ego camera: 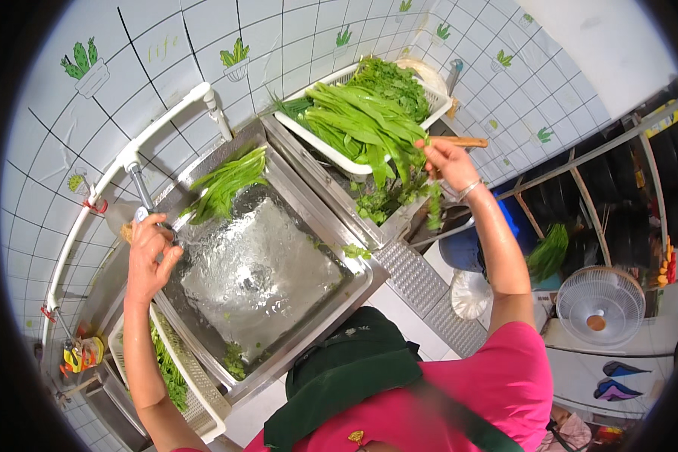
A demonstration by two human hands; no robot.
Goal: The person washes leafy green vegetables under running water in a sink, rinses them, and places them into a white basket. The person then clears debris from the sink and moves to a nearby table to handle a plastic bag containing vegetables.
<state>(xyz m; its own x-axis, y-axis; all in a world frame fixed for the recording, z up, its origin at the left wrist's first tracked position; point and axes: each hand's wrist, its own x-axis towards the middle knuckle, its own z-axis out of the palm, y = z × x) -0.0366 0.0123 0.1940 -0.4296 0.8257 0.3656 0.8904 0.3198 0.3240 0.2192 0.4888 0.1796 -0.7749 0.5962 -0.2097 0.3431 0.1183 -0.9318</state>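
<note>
My left hand (151,248) is at the faucet (142,186) over the left wall of a stainless steel sink (316,226), fingers around or against its lower end. Water stands in the sink, its surface stirred near the spout. A bunch of long green leaves (220,186) lies in the sink's far left corner. My right hand (446,161) is raised beside a white plastic basket (350,164) piled with leafy greens (367,118). Its fingertips are at the ends of the leaves, and a green sprig hangs below them; whether they grip it is unclear.
A second white basket (203,390) of greens stands left of the sink. Loose herb leaves (376,206) lie on the steel ledge. A wooden handle (469,141) sticks out behind my right hand. A blue bucket (462,248) and a fan (599,305) stand at the right.
</note>
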